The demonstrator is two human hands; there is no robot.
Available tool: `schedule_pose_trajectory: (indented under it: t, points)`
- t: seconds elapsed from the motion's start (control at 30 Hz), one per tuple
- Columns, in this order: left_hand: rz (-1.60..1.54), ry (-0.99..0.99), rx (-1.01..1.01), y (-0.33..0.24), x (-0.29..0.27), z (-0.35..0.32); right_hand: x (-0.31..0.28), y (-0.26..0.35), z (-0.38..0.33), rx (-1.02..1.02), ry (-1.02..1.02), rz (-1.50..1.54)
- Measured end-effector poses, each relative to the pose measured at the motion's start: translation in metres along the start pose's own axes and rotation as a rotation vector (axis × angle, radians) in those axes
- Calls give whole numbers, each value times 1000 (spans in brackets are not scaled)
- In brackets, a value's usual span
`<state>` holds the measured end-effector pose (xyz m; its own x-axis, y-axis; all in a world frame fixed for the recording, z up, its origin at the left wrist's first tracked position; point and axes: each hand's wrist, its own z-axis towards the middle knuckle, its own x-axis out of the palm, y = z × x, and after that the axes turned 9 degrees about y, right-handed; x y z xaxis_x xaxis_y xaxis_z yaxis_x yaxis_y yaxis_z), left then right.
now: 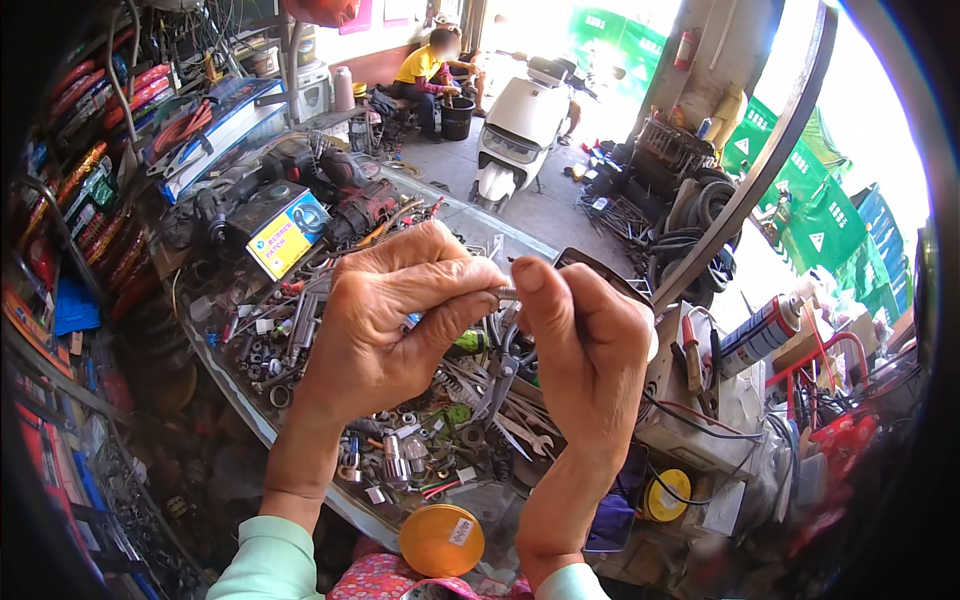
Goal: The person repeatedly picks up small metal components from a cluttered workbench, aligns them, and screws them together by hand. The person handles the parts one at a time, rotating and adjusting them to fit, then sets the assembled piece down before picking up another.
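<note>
Two hands [385,320] [590,345] pinch ribbed metal [508,294] (yellow box [285,243]: contents hidden).

Above a cluttered surface [505,232], the left hand [385,320] pinches a small ridged metal piece [508,294], whose other end meets the curled right hand [590,345]; beyond stands a white scooter [517,115].

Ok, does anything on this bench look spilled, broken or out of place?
Mainly the jumble: wrenches, shiny metal cylinders and small loose parts lie mixed together on the glass-topped bench beneath your left hand and right hand, unsorted. I see no clear spill or breakage, though the pile hides some.
</note>
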<state>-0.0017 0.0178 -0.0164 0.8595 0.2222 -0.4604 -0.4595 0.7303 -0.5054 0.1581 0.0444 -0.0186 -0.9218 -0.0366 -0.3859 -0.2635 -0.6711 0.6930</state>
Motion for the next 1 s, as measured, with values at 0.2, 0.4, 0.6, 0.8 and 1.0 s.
schedule_pose_trajectory:
  t: [0.2,0.4,0.6,0.8,1.0]
  points:
    - [14,-10,-37,2,2,0,4,6,-1,60,-40,142]
    - [0,-3,-15,6,0,-1,-1,5,-1,-43,29,38]
    - [-6,7,-25,-2,1,-1,-1,3,-2,151,30,111]
    - [38,6,-26,4,2,0,-6,5,-2,96,106,178]
    - [48,34,-17,0,1,-1,-2,7,1,263,98,172]
